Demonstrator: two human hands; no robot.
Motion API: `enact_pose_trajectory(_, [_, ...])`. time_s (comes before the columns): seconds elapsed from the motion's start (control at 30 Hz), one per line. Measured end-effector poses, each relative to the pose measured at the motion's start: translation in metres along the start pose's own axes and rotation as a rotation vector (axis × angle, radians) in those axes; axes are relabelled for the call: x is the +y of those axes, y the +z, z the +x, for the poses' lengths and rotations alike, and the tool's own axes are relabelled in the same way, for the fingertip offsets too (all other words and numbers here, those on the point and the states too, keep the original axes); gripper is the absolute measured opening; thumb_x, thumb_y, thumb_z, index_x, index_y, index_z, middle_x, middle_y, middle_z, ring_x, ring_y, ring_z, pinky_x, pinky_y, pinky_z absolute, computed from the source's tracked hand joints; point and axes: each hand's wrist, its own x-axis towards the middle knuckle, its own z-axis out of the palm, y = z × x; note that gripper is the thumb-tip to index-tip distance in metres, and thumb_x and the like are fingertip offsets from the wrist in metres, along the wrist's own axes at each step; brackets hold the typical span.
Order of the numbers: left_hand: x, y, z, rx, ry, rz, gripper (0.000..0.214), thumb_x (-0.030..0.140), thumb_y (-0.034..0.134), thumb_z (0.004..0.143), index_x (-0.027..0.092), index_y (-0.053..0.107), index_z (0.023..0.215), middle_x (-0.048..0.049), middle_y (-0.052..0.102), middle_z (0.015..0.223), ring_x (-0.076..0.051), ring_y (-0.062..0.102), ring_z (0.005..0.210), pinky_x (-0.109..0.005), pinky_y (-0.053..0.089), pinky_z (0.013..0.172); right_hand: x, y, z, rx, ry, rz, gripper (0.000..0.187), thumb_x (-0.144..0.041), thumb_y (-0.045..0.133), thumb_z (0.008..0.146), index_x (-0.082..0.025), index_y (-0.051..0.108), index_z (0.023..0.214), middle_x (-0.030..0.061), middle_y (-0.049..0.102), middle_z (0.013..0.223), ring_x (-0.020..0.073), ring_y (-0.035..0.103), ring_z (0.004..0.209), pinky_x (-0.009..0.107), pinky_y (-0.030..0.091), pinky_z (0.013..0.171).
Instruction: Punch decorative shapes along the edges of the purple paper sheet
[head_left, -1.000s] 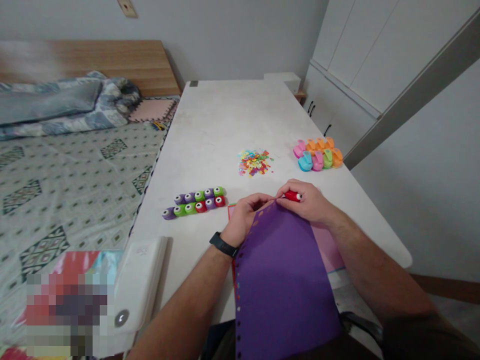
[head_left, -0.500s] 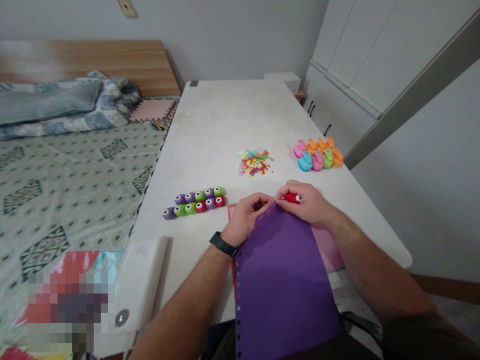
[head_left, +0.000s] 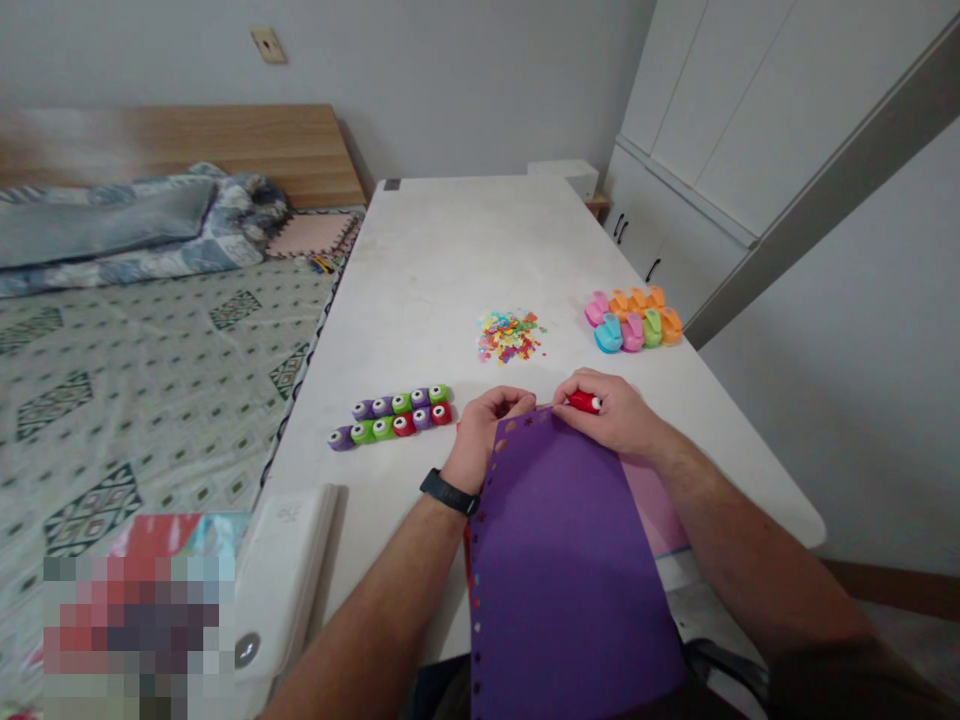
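Note:
A purple paper sheet (head_left: 574,540) hangs toward my lap, with punched holes along its left and top edges. My left hand (head_left: 487,430), a dark band at its wrist, is closed at the sheet's upper left edge; its fingertips are partly hidden. A red craft punch (head_left: 583,402) with a white end sits in my closed right hand (head_left: 611,410), against the sheet's top edge. Under the purple sheet lie a pink sheet (head_left: 654,505) and a barely showing red one. Beyond my hands is a pile of colourful paper cutouts (head_left: 511,337).
Rows of small purple, green and red punches (head_left: 394,420) stand left on the white table (head_left: 465,240). Larger pink, orange, blue and green punches (head_left: 634,322) stand at the right. A white case (head_left: 289,570) lies near the left edge, beside a bed (head_left: 180,400).
My left fingers have slid left along the sheet's top edge, away from my right hand, uncovering a flower-shaped hole. The right hand keeps the red punch. The view has tilted slightly up.

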Motion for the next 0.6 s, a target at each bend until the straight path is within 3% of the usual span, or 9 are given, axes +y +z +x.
enact_pose_trajectory(0.1, [0.006, -0.001, 0.015, 0.005, -0.085, -0.076, 0.045, 0.052, 0.082, 0.07, 0.013, 0.07, 0.088, -0.0038, 0.071, 0.077, -0.012, 0.06, 0.062, -0.024, 0.047, 0.058, 0.001, 0.0, 0.0, 0.013, 0.004, -0.002, 0.007, -0.027, 0.067, 0.088, -0.023, 0.073, 0.091, 0.0031, 0.069, 0.088, 0.0181, 0.063, 0.083, 0.032, 0.047, 0.08])
enact_pose_trajectory(0.23, [0.014, -0.001, 0.046, 0.125, -0.173, -0.12, 0.043, 0.05, 0.087, 0.064, 0.016, 0.066, 0.08, -0.0002, 0.066, 0.068, -0.01, 0.058, 0.059, -0.023, 0.05, 0.056, 0.001, -0.001, 0.0, -0.002, 0.006, -0.002, 0.008, -0.026, 0.066, 0.088, -0.023, 0.073, 0.092, 0.0032, 0.07, 0.089, 0.0183, 0.063, 0.084, 0.032, 0.048, 0.08])
enact_pose_trajectory(0.37, [0.015, 0.0, 0.071, 0.193, -0.219, -0.167, 0.042, 0.05, 0.085, 0.068, 0.016, 0.061, 0.075, 0.0014, 0.061, 0.063, -0.006, 0.052, 0.052, -0.021, 0.049, 0.053, 0.001, -0.001, 0.001, -0.005, 0.008, 0.001, 0.007, -0.025, 0.066, 0.088, -0.023, 0.073, 0.092, 0.0031, 0.071, 0.09, 0.0178, 0.064, 0.084, 0.032, 0.048, 0.08])
enact_pose_trajectory(0.53, [0.014, 0.0, 0.078, 0.168, -0.234, -0.173, 0.041, 0.042, 0.085, 0.072, 0.019, 0.066, 0.1, -0.0015, 0.068, 0.079, -0.009, 0.061, 0.058, -0.022, 0.051, 0.054, 0.002, -0.001, 0.001, -0.001, 0.011, -0.009, 0.007, -0.024, 0.066, 0.088, -0.023, 0.072, 0.091, 0.0027, 0.07, 0.089, 0.0174, 0.064, 0.083, 0.032, 0.048, 0.08])
enact_pose_trajectory(0.6, [0.014, 0.0, 0.076, 0.169, -0.233, -0.168, 0.038, 0.04, 0.083, 0.074, 0.019, 0.066, 0.1, -0.0019, 0.068, 0.081, -0.009, 0.061, 0.059, -0.022, 0.051, 0.054, 0.002, -0.001, 0.001, -0.001, 0.012, -0.01, 0.007, -0.023, 0.066, 0.088, -0.023, 0.072, 0.091, 0.0026, 0.07, 0.089, 0.0174, 0.064, 0.083, 0.032, 0.048, 0.081])
